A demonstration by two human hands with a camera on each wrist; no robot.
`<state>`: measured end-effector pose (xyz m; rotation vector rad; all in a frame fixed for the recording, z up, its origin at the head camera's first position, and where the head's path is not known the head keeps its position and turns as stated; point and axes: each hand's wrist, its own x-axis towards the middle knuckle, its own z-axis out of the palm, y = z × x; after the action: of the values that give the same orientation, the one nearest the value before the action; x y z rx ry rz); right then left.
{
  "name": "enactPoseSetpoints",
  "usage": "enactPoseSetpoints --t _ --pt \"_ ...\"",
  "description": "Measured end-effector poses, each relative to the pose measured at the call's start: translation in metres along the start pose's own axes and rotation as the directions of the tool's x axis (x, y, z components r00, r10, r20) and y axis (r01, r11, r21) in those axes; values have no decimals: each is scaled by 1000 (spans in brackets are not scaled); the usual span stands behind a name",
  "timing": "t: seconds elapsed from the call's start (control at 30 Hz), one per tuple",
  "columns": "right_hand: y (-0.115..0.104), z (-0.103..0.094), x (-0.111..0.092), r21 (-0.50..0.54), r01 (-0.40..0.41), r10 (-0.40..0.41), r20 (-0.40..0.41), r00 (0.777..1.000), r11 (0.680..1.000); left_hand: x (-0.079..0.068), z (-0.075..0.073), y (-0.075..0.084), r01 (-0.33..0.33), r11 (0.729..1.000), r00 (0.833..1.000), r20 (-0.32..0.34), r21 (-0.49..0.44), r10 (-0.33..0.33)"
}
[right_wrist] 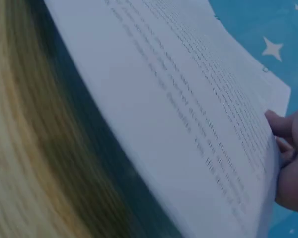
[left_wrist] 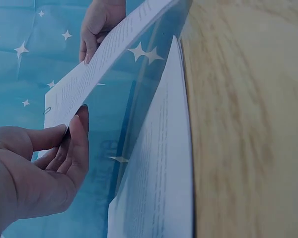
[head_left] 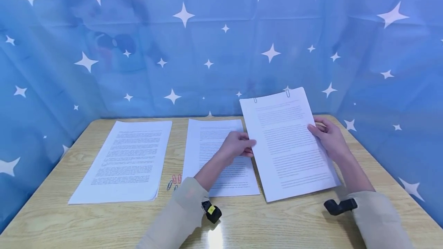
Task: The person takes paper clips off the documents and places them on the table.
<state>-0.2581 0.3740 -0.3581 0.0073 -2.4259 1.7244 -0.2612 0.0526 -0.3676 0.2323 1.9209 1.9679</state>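
A stack of printed paper (head_left: 290, 145) is tilted up off the table on the right, with two paper clips (head_left: 287, 93) on its top edge. My left hand (head_left: 237, 145) pinches its left edge between thumb and fingers, as the left wrist view also shows at the hand (left_wrist: 49, 168). On the opposite edge my right hand (head_left: 327, 135) grips the sheets, thumb in front. In the right wrist view the right hand (right_wrist: 293, 158) holds the sheet edge near the frame's side. Beneath my left forearm lies a second printed stack (head_left: 214, 133), partly covered.
A third printed stack (head_left: 128, 160) lies flat at the left of the wooden table (head_left: 270, 226). Several red and dark paper clips (head_left: 174, 180) lie between it and the middle stack. A blue curtain (head_left: 214, 76) with white stars stands behind and at both sides.
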Motion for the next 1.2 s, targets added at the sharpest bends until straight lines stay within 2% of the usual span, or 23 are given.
enactPoseSetpoints --t 0.23,0.4,0.63,0.77,0.97,1.2 --pt "-9 12 -1 -149 111 -111 11 994 983 -16 -11 9 -66 994 996 -46 85 70" --pt "-16 20 -2 -183 154 -149 39 988 971 -29 -21 13 -110 982 990 -70 155 122" --pt "-25 32 -3 -166 229 -204 154 967 959 -46 -41 15 -190 940 972 -84 282 222" --pt "-32 40 -4 -150 272 -236 222 946 950 -54 -55 16 -201 924 964 -101 325 246" --pt "-43 52 -6 -112 301 -256 302 918 947 -65 -75 17 -203 913 959 -117 355 258" --pt "-50 68 -10 -98 326 -276 339 899 940 -78 -96 20 -195 904 957 -128 381 261"
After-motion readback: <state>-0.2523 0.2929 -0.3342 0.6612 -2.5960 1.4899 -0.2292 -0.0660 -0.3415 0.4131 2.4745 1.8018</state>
